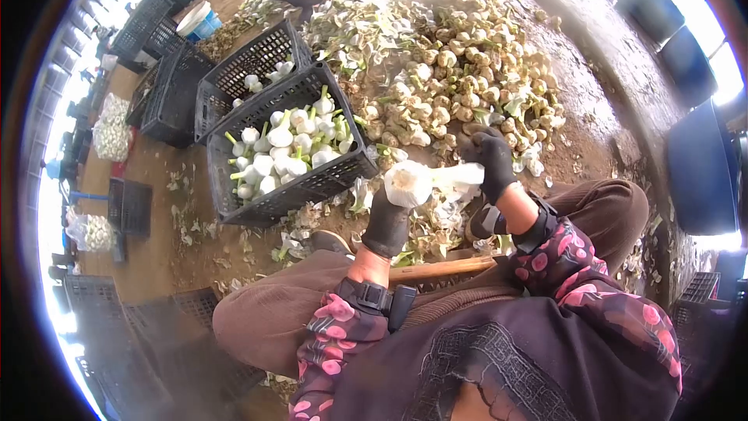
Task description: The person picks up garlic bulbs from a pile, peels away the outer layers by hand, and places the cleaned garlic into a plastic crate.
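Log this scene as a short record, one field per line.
Left hand: dark-gloved, holding the bulb end of a white garlic
Right hand: dark-gloved, at its stem end
Nearer crate: black, filled with pale bulbs, some with green stems
Ground ahead: heap of brownish garlic
Beside heap: loose pale skins

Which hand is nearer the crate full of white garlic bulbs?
Left. The left hand, at the garlic bulb, is just right of the crate; the right hand is farther right, by the tip of the bulb's stem.
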`<state>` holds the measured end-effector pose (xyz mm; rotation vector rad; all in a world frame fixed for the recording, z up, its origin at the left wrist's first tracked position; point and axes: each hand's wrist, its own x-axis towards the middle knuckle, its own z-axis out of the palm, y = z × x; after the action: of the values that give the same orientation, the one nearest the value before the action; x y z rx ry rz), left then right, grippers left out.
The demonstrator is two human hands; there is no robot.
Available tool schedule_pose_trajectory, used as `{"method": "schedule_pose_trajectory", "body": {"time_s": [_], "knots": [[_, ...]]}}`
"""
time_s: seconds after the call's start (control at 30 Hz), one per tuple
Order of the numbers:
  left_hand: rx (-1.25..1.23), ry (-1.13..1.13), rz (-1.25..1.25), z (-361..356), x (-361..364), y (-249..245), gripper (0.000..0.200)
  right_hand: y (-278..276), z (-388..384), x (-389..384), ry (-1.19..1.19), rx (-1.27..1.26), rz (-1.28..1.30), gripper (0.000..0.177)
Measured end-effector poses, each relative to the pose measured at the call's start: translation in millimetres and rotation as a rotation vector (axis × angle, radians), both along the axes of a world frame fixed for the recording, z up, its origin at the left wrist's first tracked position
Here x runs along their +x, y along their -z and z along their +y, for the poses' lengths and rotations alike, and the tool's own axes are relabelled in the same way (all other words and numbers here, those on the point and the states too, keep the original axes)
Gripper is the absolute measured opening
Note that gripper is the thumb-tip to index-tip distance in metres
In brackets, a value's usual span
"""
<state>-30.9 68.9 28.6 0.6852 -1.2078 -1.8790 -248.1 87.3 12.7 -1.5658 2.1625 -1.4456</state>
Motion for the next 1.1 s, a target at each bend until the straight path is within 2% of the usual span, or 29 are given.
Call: {"method": "schedule_pose_trajectory", "body": {"time_s": [0.03, 0.07, 0.13, 0.2, 0.23, 0.27, 0.3, 0.33, 0.37, 0.4, 0.47, 0.5, 0.53, 0.6, 0.63, 0.67, 0.7, 0.73, 0.8, 0.83, 0.87, 0.9, 0.93, 0.97, 1.0, 1.03, 1.07, 1.1], "knots": [[-0.091, -0.026, -0.153, 0, 1, -1, 0.028, -17, 3, -4, -0.012, 0.195, 0.003, 0.029], [-0.093, -0.027, -0.152, -1, -2, 4, 0.028, -41, 5, -4, -0.043, 0.277, -0.194, 0.027], [-0.064, -0.142, 0.024, -5, -9, 21, 0.027, -50, 7, 2, -0.126, -0.100, -0.018, 0.036], [-0.211, -0.189, -0.463, -7, -8, 25, 0.026, -81, 8, 23, -0.639, -0.139, 0.071, 0.056], [-0.436, -0.247, -0.536, -9, -9, 30, 0.026, -74, 6, 38, -0.897, -0.062, -0.116, 0.069], [-0.662, -0.303, -0.614, -11, -8, 34, 0.026, -64, 5, 48, -0.943, 0.042, 0.022, 0.058], [-0.628, -0.222, -0.589, -9, -1, 29, 0.028, -47, -2, 47, -0.993, 0.112, -0.154, 0.049], [-0.277, -0.229, -0.559, -5, -4, 25, 0.025, -28, -8, 41, -1.037, 0.184, -0.328, 0.041], [-0.269, -0.120, -0.763, -6, -1, 30, 0.024, -15, -10, 38, -0.854, 0.375, -0.585, 0.028], [-0.254, -0.002, -0.962, -6, 4, 41, 0.023, -13, -14, 31, -0.798, 0.423, -0.667, 0.027], [-0.067, 0.096, -0.900, -7, 9, 67, 0.024, -2, -22, 22, -0.499, 0.575, -1.084, 0.026], [-0.114, 0.099, -0.933, -8, 8, 62, 0.023, -4, -30, 16, -0.471, 0.655, -1.188, 0.023], [-0.120, 0.110, -0.922, -11, 6, 69, 0.023, 14, -41, 9, -0.746, 0.446, -0.845, 0.025], [-0.424, 0.234, -1.119, -13, -1, 92, 0.022, -8, -72, 43, -0.470, 0.583, -1.276, 0.030], [-0.367, 0.302, -1.043, -9, 0, 97, 0.027, -19, -85, 68, -0.493, 0.312, -1.601, 0.031], [-0.306, 0.370, -0.972, -6, 5, 101, 0.034, -11, -103, 74, -0.709, 0.231, -1.000, 0.033], [-0.309, 0.402, -0.982, -4, 8, 105, 0.035, -2, -121, 80, -0.717, 0.059, -0.418, 0.034], [-0.310, 0.421, -0.999, -4, 9, 106, 0.037, 46, -149, 74, -0.805, -0.106, -0.367, 0.036], [-0.349, 0.406, -1.026, -9, 9, 91, 0.040, 17, -116, 70, -0.464, 0.280, -0.347, 0.042], [-0.371, 0.353, -1.059, -14, 9, 81, 0.044, 31, -106, 58, -0.427, 0.269, -0.370, 0.041], [-0.260, 0.343, -1.090, -18, 7, 74, 0.044, 44, -97, 45, -0.318, 0.336, -0.320, 0.035], [-0.219, 0.381, -1.071, -23, 8, 79, 0.042, 57, -90, 32, -0.155, 0.431, -0.400, 0.028], [-0.177, 0.421, -1.054, -26, 8, 84, 0.040, 87, -93, 3, -0.101, 0.456, 0.003, 0.021], [-0.176, 0.412, -1.036, -24, 6, 76, 0.035, 106, -85, -16, 0.030, 0.336, -0.152, 0.022], [-0.059, 0.490, -0.987, -19, 14, 125, 0.034, 115, -86, -43, 0.034, 0.264, -0.312, 0.019], [-0.084, 0.528, -1.001, -20, 9, 106, 0.037, 112, -95, -60, 0.313, 0.286, -0.188, 0.020], [-0.111, 0.570, -1.019, -21, 6, 85, 0.039, 122, -105, -94, 0.379, 0.239, -0.019, 0.022], [-0.110, 0.582, -1.019, -24, 6, 87, 0.039, 110, -111, -114, 0.394, 0.152, 0.044, 0.022]]}}
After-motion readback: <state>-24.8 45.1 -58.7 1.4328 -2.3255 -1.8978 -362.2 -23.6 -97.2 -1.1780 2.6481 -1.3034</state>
